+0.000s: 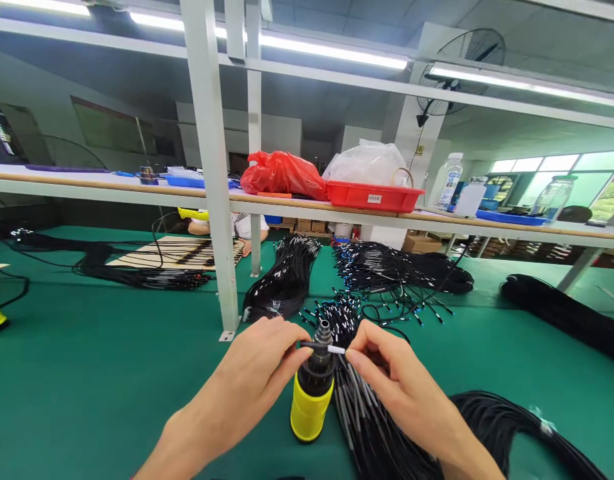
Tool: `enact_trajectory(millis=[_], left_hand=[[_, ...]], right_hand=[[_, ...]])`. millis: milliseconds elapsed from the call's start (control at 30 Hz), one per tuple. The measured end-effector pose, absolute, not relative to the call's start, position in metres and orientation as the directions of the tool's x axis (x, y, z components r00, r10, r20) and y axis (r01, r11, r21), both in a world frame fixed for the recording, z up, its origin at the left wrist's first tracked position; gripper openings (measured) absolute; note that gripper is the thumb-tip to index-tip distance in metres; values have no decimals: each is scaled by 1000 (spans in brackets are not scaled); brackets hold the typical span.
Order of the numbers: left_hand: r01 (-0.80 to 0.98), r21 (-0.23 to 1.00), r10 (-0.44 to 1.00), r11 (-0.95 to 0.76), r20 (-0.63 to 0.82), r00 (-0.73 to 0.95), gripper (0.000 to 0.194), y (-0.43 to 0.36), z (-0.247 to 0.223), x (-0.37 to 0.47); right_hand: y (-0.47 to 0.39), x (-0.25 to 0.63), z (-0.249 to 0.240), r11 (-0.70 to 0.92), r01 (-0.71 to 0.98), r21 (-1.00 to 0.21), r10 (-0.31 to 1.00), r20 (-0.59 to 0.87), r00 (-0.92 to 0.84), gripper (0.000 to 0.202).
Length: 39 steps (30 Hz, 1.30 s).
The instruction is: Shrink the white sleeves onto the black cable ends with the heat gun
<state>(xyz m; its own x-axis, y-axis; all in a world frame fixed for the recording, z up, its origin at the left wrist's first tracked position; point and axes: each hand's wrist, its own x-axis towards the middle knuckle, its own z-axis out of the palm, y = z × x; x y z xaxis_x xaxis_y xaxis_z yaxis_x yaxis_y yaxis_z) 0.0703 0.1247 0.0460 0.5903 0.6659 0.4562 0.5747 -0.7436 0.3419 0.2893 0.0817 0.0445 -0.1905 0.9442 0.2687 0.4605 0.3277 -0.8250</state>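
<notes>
Between my two hands a short black cable end with a white tip is stretched level. My left hand pinches its black part between thumb and fingers. The white tip is pinched at its far end by my right hand. Just behind and below the cable end, a yellow hot-air gun stands upright, its metal nozzle pointing up. To its right lies a large bundle of black cables with grey sleeves and white-marked ends. Whether the held piece joins this bundle is hidden.
More black cable bundles lie on the green tabletop, at the back and right. A white post carries a shelf with a red tray, a red bag and bottles. Behind, a co-worker's arm shows.
</notes>
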Motion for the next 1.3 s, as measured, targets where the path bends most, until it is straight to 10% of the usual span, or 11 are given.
enact_trajectory(millis=[467, 1300], left_hand=[[528, 641, 826, -557, 360, 433, 44, 151, 45, 85], [487, 711, 860, -508, 384, 336, 26, 164, 40, 90]], right_hand=[[115, 292, 51, 407, 570, -713, 911, 359, -201, 23], [134, 292, 39, 406, 631, -661, 901, 405, -155, 15]])
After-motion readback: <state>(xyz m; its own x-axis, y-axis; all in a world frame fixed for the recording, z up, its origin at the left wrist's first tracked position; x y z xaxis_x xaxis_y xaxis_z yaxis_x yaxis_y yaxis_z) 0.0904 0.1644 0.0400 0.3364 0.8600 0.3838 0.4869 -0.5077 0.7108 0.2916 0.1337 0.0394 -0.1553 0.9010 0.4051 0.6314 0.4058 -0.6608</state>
